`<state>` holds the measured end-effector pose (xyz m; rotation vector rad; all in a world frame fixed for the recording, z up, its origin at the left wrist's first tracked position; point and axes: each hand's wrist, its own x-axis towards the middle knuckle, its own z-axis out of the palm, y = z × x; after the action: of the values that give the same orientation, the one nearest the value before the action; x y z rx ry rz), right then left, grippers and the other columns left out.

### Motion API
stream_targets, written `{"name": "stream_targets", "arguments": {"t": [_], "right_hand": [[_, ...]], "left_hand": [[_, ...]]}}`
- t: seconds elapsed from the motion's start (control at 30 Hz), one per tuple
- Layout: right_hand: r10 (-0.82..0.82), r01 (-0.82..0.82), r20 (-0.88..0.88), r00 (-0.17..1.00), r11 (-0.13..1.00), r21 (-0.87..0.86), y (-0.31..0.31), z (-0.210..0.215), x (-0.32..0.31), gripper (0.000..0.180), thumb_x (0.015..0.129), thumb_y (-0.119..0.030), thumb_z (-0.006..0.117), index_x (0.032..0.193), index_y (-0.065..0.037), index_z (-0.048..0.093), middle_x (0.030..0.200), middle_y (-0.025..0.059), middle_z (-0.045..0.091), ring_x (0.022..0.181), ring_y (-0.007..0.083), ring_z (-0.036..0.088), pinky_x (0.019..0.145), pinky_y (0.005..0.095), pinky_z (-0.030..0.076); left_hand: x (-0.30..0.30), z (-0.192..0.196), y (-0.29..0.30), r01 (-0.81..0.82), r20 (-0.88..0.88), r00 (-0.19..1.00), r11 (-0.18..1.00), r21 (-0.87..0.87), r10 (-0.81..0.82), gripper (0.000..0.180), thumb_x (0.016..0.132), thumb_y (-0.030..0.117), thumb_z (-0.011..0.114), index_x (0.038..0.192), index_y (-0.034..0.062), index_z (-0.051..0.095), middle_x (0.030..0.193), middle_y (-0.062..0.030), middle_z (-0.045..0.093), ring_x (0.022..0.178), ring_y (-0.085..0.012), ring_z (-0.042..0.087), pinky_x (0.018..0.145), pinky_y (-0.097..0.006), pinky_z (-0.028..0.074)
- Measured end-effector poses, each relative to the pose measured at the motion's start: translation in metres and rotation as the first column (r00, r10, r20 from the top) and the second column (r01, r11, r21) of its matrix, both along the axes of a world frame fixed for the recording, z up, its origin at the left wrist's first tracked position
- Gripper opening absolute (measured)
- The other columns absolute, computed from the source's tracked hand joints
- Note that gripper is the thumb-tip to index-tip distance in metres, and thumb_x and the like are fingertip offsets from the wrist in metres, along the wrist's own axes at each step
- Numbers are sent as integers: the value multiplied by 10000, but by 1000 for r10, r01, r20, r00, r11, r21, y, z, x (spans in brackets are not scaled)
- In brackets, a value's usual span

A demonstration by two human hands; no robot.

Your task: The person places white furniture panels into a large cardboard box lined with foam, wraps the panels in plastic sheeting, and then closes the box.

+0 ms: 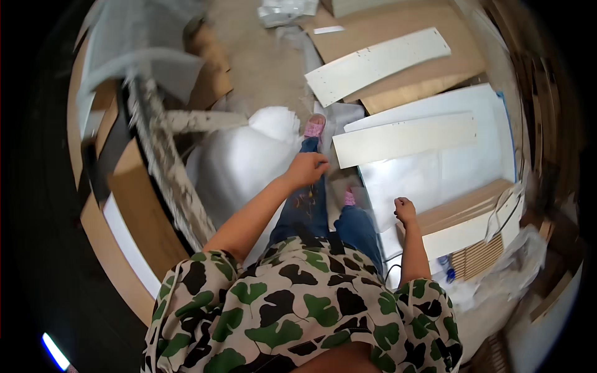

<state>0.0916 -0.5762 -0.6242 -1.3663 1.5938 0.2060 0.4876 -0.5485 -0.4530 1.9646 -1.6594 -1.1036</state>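
Note:
My left hand [308, 169] hangs in front of my left leg, fingers curled in and nothing seen in them. My right hand [405, 211] is loosely closed too, with no object showing in it. It is nearest to a stack of brown-edged boards [463, 208] at the right. Just beyond both hands, a long white panel [404, 138] lies over a larger white surface [429, 174]. Farther off, a second white panel [379, 64] with small holes near its edges rests on brown cardboard [398, 25]. Neither hand appears to touch these.
Left of my legs are a roll of white foam sheet [230, 168] and a worn, crusted beam [168, 161]. Brown and white boards [140, 217] lean beyond the beam. Clear plastic wrap [507, 267] and a corrugated brown piece [477, 258] lie at the right.

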Motion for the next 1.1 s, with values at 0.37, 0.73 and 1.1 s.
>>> {"name": "stream_targets", "arguments": {"t": [0.37, 0.73, 1.1], "right_hand": [[-668, 627, -31, 743, 681, 378, -23, -106, 157, 301, 834, -221, 499, 968, 27, 604, 731, 76, 589, 634, 139, 580, 518, 250, 456], [-908, 874, -193, 373, 273, 402, -62, -294, 161, 573, 903, -438, 425, 1276, -5, 381, 1144, 143, 502, 1024, 264, 509, 915, 386, 394], [-989, 923, -140, 56, -2, 384, -56, -231, 139, 679, 805, -610, 447, 1250, -96, 438, 1229, 90, 478, 1081, 247, 469, 934, 443, 363]], "left_hand": [[70, -308, -115, 569, 17, 703, 576, 587, -711, 238, 775, 214, 533, 945, 61, 597, 908, -139, 626, 873, -333, 587, 714, -450, 453], [8, -444, -73, 147, 257, 927, 896, 420, -273, 496, 711, 158, 613, 1158, -1, 468, 1083, -150, 472, 1031, -313, 443, 816, -415, 389], [-13, -393, -145, 90, -28, 995, 783, 616, -92, 603, 709, 588, 597, 872, 8, 567, 729, -143, 614, 687, -315, 613, 621, -413, 480]]}}
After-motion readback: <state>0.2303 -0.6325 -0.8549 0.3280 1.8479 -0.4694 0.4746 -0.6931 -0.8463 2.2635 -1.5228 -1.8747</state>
